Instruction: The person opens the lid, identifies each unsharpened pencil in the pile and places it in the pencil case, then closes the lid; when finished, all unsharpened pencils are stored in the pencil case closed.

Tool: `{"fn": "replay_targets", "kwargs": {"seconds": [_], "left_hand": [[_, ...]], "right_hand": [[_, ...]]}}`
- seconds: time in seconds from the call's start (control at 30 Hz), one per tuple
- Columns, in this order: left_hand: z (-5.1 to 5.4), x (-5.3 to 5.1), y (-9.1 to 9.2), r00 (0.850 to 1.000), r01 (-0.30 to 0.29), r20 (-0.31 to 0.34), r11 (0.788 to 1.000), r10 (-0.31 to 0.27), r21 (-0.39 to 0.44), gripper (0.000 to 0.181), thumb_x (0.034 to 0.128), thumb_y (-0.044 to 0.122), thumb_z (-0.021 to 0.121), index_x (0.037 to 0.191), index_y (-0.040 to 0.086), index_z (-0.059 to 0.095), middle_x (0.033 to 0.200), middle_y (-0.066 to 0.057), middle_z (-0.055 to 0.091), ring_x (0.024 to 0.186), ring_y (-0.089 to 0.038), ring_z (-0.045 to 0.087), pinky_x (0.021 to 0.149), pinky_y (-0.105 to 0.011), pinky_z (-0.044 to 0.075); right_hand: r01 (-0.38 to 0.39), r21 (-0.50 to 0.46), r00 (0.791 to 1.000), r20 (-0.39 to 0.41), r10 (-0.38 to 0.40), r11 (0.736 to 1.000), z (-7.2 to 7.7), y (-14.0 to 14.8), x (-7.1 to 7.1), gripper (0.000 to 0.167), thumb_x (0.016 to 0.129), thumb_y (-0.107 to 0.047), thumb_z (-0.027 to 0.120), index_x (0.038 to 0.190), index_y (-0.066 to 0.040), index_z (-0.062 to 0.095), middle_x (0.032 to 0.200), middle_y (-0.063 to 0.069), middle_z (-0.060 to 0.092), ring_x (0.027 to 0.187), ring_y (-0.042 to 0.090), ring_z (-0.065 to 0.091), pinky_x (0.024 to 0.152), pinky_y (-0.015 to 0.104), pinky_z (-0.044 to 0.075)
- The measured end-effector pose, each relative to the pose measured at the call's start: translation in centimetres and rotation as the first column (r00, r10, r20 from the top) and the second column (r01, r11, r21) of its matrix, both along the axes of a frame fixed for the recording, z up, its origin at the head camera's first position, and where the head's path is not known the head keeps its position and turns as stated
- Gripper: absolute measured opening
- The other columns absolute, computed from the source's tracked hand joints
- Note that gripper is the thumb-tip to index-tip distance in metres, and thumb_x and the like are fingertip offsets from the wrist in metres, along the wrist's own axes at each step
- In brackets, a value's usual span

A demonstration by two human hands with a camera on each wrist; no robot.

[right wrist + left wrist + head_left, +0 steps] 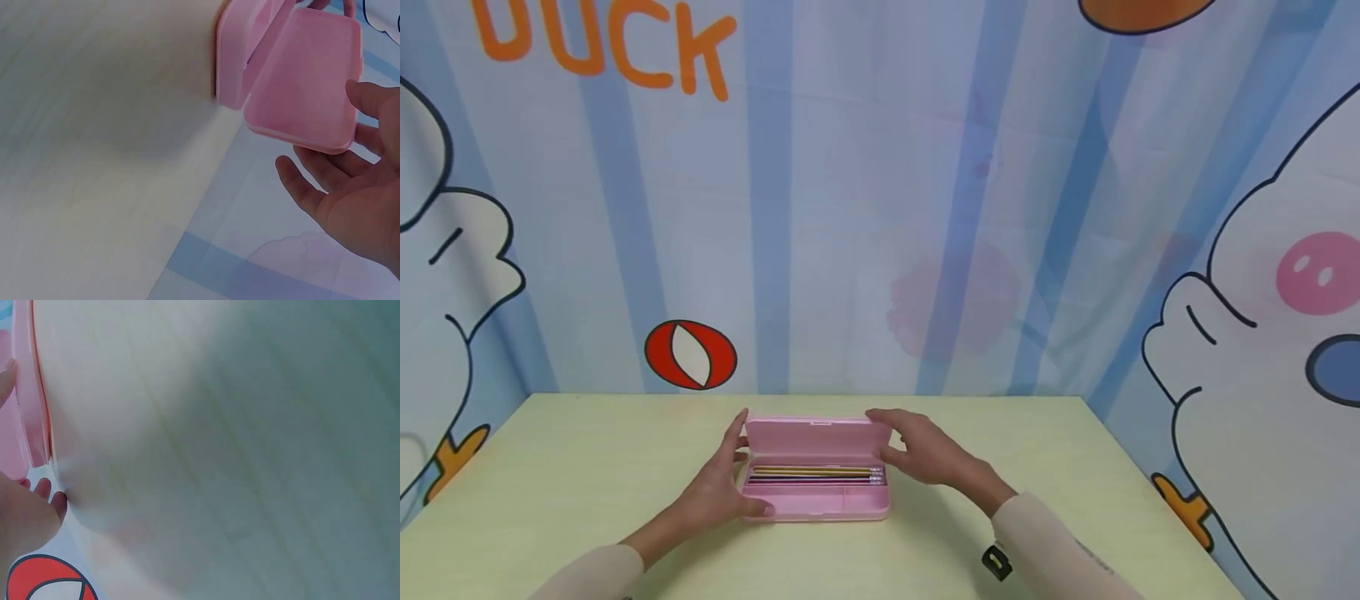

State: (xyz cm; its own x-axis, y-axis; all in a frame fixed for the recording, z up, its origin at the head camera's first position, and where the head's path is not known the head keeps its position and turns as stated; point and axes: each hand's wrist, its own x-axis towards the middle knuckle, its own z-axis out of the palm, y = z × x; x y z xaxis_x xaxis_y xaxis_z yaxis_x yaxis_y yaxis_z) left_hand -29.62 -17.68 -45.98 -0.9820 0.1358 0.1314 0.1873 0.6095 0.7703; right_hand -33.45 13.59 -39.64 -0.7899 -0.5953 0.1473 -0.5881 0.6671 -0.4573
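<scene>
A pink pencil case [805, 502] lies on the table with its lid [816, 440] raised at the back. Several pencils [812, 474] lie side by side in its rear compartment, eraser ends to the right. At the case's left end, my left hand [711, 493] holds on, thumb over the front corner and fingers spread up along the side toward the lid. My right hand [928, 450] pinches the lid's right edge; in the right wrist view the thumb lies on the inner face of the lid [306, 75] and fingers lie behind it.
The case stands on a pale yellow table [587, 467]. Behind and at both sides hangs a striped blue cartoon curtain [865, 208]. A small black object [997, 563] shows by the right sleeve [1052, 542].
</scene>
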Motion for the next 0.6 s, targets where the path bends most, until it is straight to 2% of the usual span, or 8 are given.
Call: {"fn": "replay_targets", "kwargs": {"seconds": [0.17, 0.27, 0.33, 0.4, 0.47, 0.6], "left_hand": [[-0.2, 0.0, -0.1, 1.0, 0.007, 0.01, 1.0, -0.007, -0.015, 0.133, 0.0622, 0.016, 0.096, 0.16, 0.017, 0.006, 0.15, -0.025, 0.043, 0.135, -0.047, 0.044, 0.108, -0.065, 0.038], [-0.2, 0.1, -0.5, 0.998, 0.062, 0.031, 0.998, -0.063, 0.028, 0.131, 0.0612, 0.015, 0.096, 0.16, 0.019, 0.011, 0.153, -0.025, 0.038, 0.134, -0.047, 0.046, 0.109, -0.063, 0.039], [-0.1, 0.1, -0.7, 0.993, 0.105, 0.038, 0.993, -0.107, 0.054, 0.128, 0.061, 0.016, 0.096, 0.159, 0.017, 0.014, 0.155, -0.027, 0.034, 0.13, -0.046, 0.049, 0.107, -0.059, 0.043], [0.0, 0.2, -0.8, 0.988, 0.136, 0.056, 0.987, -0.141, 0.081, 0.123, 0.0634, 0.018, 0.096, 0.159, 0.014, 0.018, 0.156, -0.028, 0.031, 0.128, -0.044, 0.049, 0.103, -0.055, 0.048], [0.2, 0.4, -0.9, 0.986, 0.147, 0.072, 0.986, -0.152, 0.073, 0.114, 0.0692, 0.023, 0.092, 0.158, 0.012, 0.022, 0.156, -0.029, 0.032, 0.127, -0.044, 0.049, 0.102, -0.056, 0.049], [0.3, 0.6, -0.8, 0.985, 0.129, 0.115, 0.991, -0.13, 0.015, 0.093, 0.0787, 0.037, 0.084, 0.154, 0.011, 0.036, 0.157, -0.025, 0.035, 0.137, -0.046, 0.041, 0.107, -0.065, 0.039]], "right_hand": [[-0.063, 0.029, 0.996, 0.06, 0.061, 0.998, -1.1, -0.1, 0.7, 0.045, 0.105, -0.024, 0.049, 0.149, -0.011, 0.047, 0.152, 0.007, 0.051, 0.143, 0.028, 0.045, 0.115, 0.049, 0.038], [-0.104, 0.039, 0.992, 0.07, 0.102, 0.994, -2.0, -0.2, 1.2, 0.045, 0.107, -0.029, 0.043, 0.148, -0.012, 0.048, 0.152, 0.01, 0.05, 0.144, 0.029, 0.043, 0.116, 0.05, 0.036], [-0.12, 0.046, 0.991, 0.061, 0.117, 0.992, -2.4, -0.2, 1.5, 0.044, 0.108, -0.03, 0.043, 0.147, -0.011, 0.05, 0.153, 0.013, 0.048, 0.145, 0.03, 0.042, 0.117, 0.052, 0.034], [-0.121, 0.071, 0.992, 0.051, 0.118, 0.99, -2.9, -0.1, 1.8, 0.044, 0.107, -0.028, 0.043, 0.148, -0.013, 0.049, 0.155, 0.015, 0.045, 0.146, 0.031, 0.04, 0.117, 0.053, 0.033], [-0.119, 0.096, 0.992, 0.041, 0.116, 0.988, -3.2, -0.1, 2.0, 0.044, 0.107, -0.029, 0.045, 0.148, -0.014, 0.049, 0.156, 0.015, 0.043, 0.146, 0.031, 0.038, 0.117, 0.054, 0.033], [-0.104, 0.127, 0.995, 0.025, 0.101, 0.987, -3.9, -0.1, 2.5, 0.048, 0.104, -0.035, 0.05, 0.149, -0.017, 0.049, 0.158, 0.016, 0.04, 0.148, 0.032, 0.036, 0.117, 0.053, 0.033]]}}
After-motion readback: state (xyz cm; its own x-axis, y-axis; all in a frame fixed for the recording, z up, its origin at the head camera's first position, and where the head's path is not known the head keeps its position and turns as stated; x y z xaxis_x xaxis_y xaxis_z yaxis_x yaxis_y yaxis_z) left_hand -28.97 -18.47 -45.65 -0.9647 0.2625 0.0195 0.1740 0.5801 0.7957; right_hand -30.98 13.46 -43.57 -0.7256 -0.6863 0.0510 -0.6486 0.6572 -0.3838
